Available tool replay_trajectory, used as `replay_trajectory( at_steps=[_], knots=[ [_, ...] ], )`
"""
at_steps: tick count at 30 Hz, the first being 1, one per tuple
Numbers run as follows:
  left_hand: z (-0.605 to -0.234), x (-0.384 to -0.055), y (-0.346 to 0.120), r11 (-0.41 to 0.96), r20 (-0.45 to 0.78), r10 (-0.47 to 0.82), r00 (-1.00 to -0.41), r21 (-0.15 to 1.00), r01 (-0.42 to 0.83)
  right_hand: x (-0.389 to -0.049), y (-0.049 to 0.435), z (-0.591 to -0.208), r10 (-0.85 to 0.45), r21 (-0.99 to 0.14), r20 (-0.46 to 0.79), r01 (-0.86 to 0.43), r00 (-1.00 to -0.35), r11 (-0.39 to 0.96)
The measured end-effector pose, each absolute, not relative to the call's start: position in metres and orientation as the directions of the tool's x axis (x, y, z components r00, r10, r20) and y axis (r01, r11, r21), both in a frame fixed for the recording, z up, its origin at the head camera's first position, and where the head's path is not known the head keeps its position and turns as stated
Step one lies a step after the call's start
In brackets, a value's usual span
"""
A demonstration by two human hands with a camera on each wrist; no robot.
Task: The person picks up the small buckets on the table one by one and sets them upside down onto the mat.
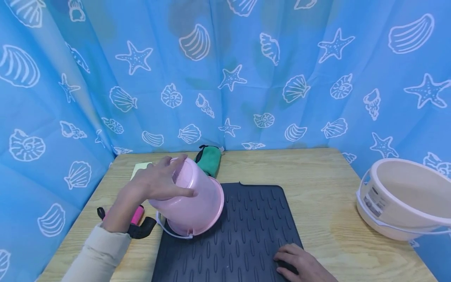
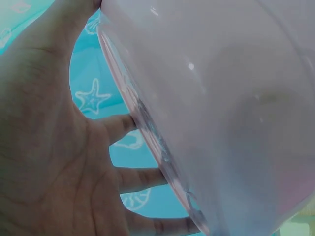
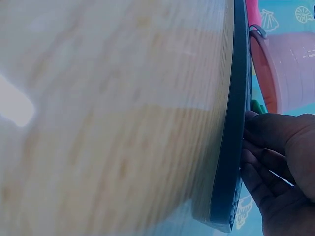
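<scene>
My left hand (image 1: pixel 158 178) grips a pink bucket (image 1: pixel 192 207) around its base, thumb on one side and fingers spread over the other. The bucket lies tilted above a black ridged mat (image 1: pixel 243 235), its rim turned to the lower right and its white handle hanging down. In the left wrist view, the fingertips press on the edge of the bucket's base (image 2: pixel 206 98). My right hand (image 1: pixel 299 264) rests on the mat's right edge near the front. Its loosely bent fingertips touch the mat (image 3: pixel 231 147) in the right wrist view, and I see no thing held there.
A cream bucket (image 1: pixel 398 196) with a handle stands at the table's right edge. Behind the pink bucket lies a green and black pouch-like thing (image 1: pixel 209 160). A pink and black thing (image 1: pixel 142 229) is partly hidden by my left forearm. A blue shell-patterned curtain (image 1: pixel 246 98) encloses the table.
</scene>
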State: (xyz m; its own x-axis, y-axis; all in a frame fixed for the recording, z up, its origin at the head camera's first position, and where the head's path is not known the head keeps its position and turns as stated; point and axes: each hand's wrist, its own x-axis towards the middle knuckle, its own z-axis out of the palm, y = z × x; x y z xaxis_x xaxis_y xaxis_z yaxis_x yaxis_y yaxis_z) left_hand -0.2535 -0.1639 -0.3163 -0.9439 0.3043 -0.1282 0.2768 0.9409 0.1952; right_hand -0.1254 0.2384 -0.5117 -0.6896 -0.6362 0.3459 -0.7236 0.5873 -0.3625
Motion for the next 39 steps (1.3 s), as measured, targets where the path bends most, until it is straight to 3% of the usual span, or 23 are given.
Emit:
replay_trajectory(
  at_steps=[39],
  knots=[
    [-0.321,-0.266,-0.136,0.953,-0.157,0.296,-0.942,0.111,0.281,-0.126,0.242,-0.514,-0.634,-0.392,0.385,-0.741,-0.671,0.546]
  ],
)
